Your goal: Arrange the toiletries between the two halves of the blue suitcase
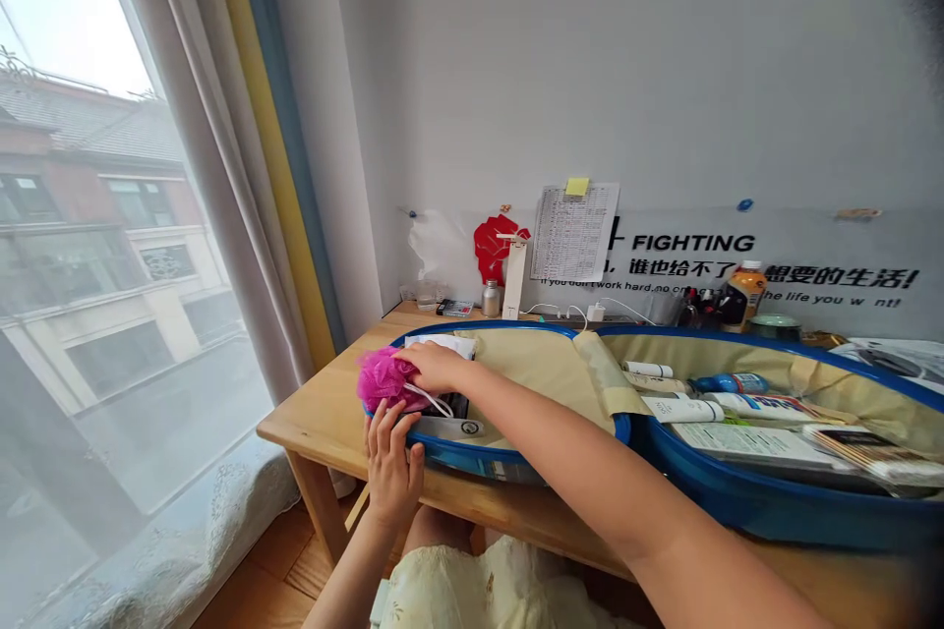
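A bright pink mesh bath puff point(382, 377) with a white cord loop lies at the left end of an open blue suitcase point(472, 457). My right hand point(435, 366) reaches across and grips the puff from its right side, the fingertips partly hidden by the mesh. Just below, my left hand point(394, 462) rests at the suitcase's near left rim, its fingers apart and the tips by the puff's lower edge. A white packet point(442, 345) sits behind the right hand. Next to the puff is a clear flat pouch or case point(446, 427).
The suitcase's right half holds a toothpaste box point(767, 406), a white tube point(682, 410), a blue bottle point(730, 383) and cotton swabs point(885, 457). Behind stand a white lamp point(514, 277), a small metallic bottle point(491, 299) and an orange drink bottle point(743, 297). The wooden table point(324, 403) ends near a curtained window.
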Available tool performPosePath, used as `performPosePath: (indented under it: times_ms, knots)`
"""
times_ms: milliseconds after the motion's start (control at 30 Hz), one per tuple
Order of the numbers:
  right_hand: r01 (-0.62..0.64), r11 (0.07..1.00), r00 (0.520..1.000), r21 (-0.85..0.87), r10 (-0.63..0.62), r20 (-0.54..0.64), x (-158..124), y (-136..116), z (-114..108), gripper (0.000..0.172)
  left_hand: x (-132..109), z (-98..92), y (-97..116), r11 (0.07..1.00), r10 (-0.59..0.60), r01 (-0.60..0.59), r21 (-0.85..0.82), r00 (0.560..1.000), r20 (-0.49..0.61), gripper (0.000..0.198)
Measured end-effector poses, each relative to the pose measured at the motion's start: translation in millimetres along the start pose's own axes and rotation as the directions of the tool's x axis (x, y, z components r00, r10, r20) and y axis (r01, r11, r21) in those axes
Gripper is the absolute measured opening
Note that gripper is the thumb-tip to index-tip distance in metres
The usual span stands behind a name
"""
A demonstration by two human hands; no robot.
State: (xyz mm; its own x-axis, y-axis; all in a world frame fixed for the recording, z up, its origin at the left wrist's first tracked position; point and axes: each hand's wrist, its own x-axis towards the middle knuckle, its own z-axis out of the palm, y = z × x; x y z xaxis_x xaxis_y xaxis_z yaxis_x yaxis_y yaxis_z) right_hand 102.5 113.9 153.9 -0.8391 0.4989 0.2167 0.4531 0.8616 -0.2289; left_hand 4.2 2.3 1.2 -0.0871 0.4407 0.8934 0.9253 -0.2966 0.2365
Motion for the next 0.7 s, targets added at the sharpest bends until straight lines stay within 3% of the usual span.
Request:
performPosePath:
  times_ms: [233,400,500,600,700]
  knots:
    - [-0.007,0.994,0.995,0.111,0.018,-0.099,-8,8,-32,0.059,2,-1.1,0,1.0,0.019,-0.019,-0.006,1.0,0.003,0.037]
    - [-0.126,0.976,0.958,0.176,0.166,-0.234,-50,62,-79,0.046,3,-2.9,2,0.999,0.033,-0.033,-0.008,0.999,-0.011,0.034]
    - [-0.291,0.938,0.873,0.189,0.341,-0.347,-99,109,-114,0.035,3,-2.1,1,0.999,0.051,-0.052,-0.012,0.998,-0.021,0.033]
    - [-0.465,0.864,0.741,0.195,0.5,-0.448,-165,150,-149,0.033,2,0.4,-4,0.997,0.077,-0.077,-0.015,0.996,-0.043,0.033]
    - [-0.588,0.786,0.607,0.193,0.586,-0.537,-234,173,-168,0.032,2,1.4,-8,0.994,0.112,-0.112,-0.003,0.993,-0.044,0.034]
